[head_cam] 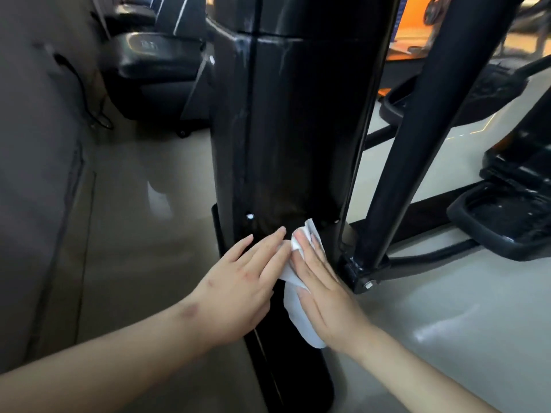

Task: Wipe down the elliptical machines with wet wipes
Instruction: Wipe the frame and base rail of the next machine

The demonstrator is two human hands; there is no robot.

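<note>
The elliptical machine's glossy black front housing (292, 129) rises through the middle of the head view. Low on it, near its base, a white wet wipe (295, 305) lies against the black surface. My right hand (325, 290) presses flat on the wipe with straight fingers, and the wipe's top corner sticks out above the fingertips. My left hand (244, 281) lies flat beside it, its fingertips touching the wipe's left edge. Part of the wipe is hidden under both hands.
A thick black swing arm (417, 138) slants up on the right, bolted to a pivot (360, 275) by my right hand. A black foot pedal (504, 216) sits far right. Another black machine (155, 70) stands at the back left beside a grey wall (35, 144) with a cable.
</note>
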